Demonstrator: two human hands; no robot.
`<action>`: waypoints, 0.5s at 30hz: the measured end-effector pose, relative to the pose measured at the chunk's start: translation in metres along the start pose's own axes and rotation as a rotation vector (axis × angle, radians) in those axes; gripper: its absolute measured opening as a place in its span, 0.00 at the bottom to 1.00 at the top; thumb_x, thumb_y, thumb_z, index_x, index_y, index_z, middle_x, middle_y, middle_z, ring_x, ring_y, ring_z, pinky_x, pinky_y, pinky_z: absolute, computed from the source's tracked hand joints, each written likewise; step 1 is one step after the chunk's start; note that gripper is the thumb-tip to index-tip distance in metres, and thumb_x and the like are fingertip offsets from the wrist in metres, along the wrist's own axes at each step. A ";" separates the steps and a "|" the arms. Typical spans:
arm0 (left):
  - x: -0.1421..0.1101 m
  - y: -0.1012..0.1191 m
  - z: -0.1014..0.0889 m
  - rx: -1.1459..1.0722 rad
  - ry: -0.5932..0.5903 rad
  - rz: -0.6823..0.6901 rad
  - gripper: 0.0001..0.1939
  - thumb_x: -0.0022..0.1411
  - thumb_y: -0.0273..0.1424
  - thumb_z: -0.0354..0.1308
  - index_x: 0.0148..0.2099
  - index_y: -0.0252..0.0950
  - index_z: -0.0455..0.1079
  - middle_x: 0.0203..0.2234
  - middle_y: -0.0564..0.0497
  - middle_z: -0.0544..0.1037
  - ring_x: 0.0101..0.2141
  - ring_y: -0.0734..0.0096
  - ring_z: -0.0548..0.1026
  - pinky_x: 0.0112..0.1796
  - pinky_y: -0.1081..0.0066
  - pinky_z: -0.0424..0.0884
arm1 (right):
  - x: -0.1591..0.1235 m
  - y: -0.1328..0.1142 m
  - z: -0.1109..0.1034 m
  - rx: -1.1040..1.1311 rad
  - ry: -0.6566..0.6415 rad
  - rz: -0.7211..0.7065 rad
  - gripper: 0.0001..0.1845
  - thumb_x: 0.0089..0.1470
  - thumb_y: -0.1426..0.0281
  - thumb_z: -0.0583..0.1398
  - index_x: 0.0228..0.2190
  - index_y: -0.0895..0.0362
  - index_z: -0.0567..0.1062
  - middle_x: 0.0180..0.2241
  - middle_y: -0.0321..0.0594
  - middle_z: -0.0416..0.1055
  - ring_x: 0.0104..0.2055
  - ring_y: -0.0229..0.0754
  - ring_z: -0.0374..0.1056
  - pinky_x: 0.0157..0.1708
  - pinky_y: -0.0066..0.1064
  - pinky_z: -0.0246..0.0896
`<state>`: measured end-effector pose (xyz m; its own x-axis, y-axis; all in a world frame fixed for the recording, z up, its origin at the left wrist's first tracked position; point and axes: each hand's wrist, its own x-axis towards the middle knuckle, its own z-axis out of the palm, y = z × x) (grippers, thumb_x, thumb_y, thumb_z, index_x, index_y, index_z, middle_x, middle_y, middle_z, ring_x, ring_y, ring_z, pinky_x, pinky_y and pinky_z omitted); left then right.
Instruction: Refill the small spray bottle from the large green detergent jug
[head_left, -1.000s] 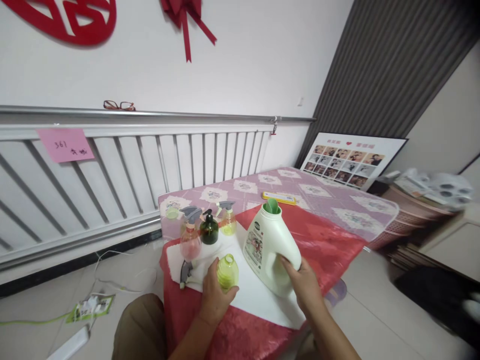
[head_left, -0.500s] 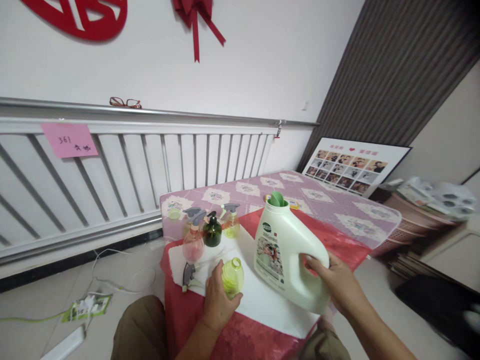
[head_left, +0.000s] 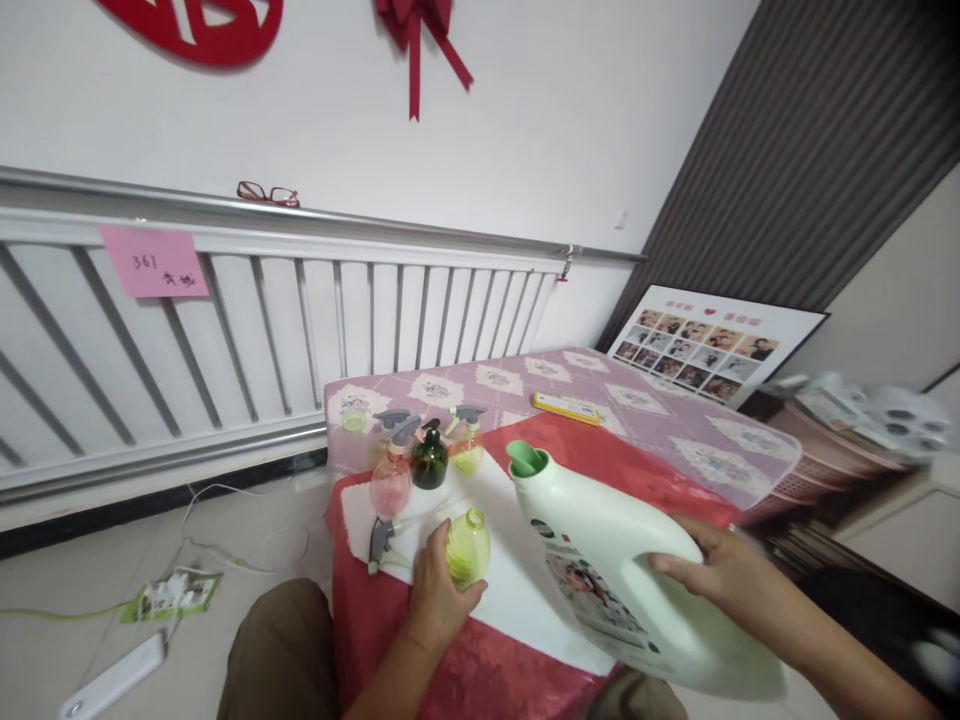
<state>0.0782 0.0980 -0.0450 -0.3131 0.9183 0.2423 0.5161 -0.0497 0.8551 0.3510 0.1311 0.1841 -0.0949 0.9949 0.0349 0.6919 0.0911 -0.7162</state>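
My left hand [head_left: 442,590] is wrapped round a small yellow-green bottle [head_left: 468,552], gripping it, open neck up, over the white sheet [head_left: 517,600]. My right hand [head_left: 720,575] grips the handle of the big pale-green jug [head_left: 615,560], which is tilted over toward the left, its green spout [head_left: 527,458] at the upper end, near the small bottle but apart from it; label on the side facing me. White sheet lies on red plastic [head_left: 525,670], both on the table with the purple patterned cloth [head_left: 637,400]. Loose spray head [head_left: 382,545] just left of my left hand. Behind it: pink spray bottle [head_left: 391,487], dark green pump bottle [head_left: 429,460], yellow spray bottle [head_left: 468,450], all upright. Yellow-edged box [head_left: 566,408] farther back on the cloth. Radiator [head_left: 375,310] along the wall, pink note [head_left: 154,263] on it, glasses [head_left: 268,193] on the pipe above.
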 end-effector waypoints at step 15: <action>0.000 0.002 -0.004 -0.017 -0.036 -0.003 0.44 0.43 0.33 0.62 0.63 0.34 0.50 0.58 0.41 0.64 0.56 0.52 0.64 0.57 0.56 0.58 | -0.006 -0.012 -0.007 -0.071 -0.378 -0.023 0.15 0.42 0.58 0.65 0.32 0.52 0.79 0.30 0.40 0.79 0.33 0.51 0.73 0.29 0.31 0.68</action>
<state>0.0760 0.0967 -0.0418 -0.2855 0.9321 0.2229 0.5011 -0.0530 0.8638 0.3479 0.1243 0.1974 -0.3589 0.9075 -0.2182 0.7331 0.1294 -0.6677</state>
